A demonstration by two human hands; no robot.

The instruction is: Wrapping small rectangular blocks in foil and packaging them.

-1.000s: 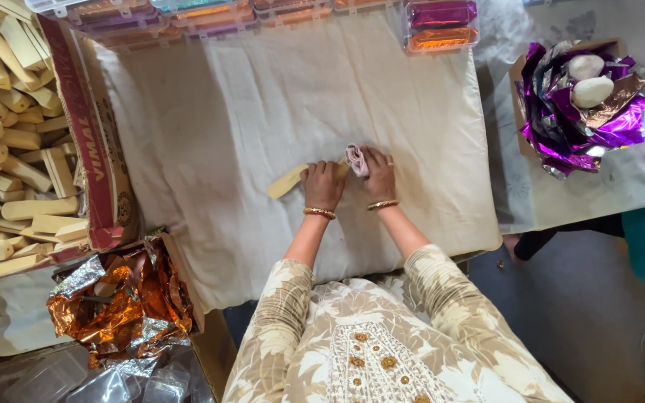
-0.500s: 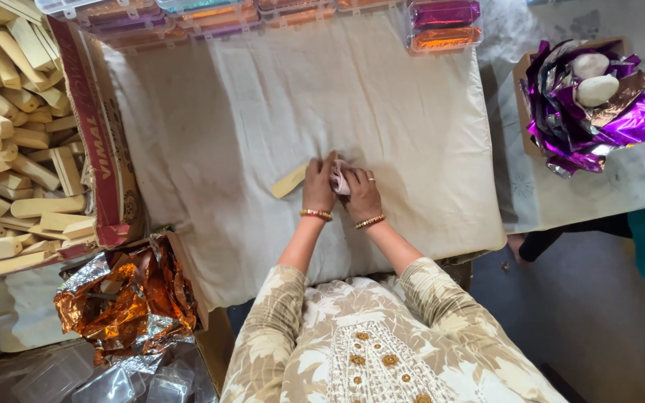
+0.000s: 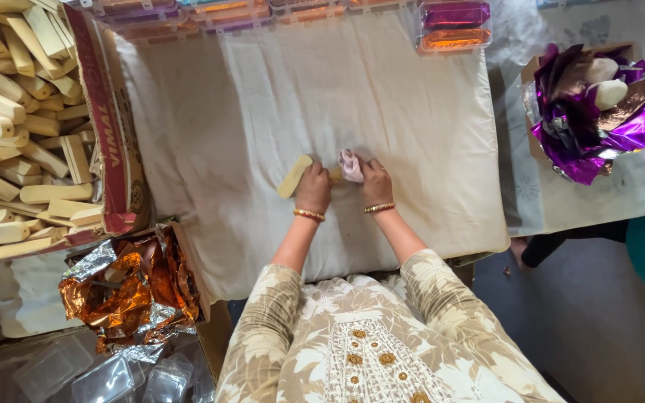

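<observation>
Both hands have drawn closer together at mid-cloth — left hand point(image 3: 313, 188) in a closed grip on 1 pale stick point(image 3: 294, 176), right hand point(image 3: 375, 181) pinching 1 pink wad point(image 3: 350, 165). White cloth point(image 3: 427, 149) lies bare all round them to its edges.

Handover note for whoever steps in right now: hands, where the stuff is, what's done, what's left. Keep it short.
Left hand: grip closed on a pale wooden stick, holding it down on the cream cloth.
Right hand: grip closed on a small pink rag at the stick's near end, right beside the left hand.
Supplies: cardboard box of the same sticks at far left; orange foil lower left; purple foil in a box upper right; clear packs of coloured foil along the far edge.
Done: one stick out on the cloth, rag against it.
Left: no foil on this stick yet; box looks full.
</observation>
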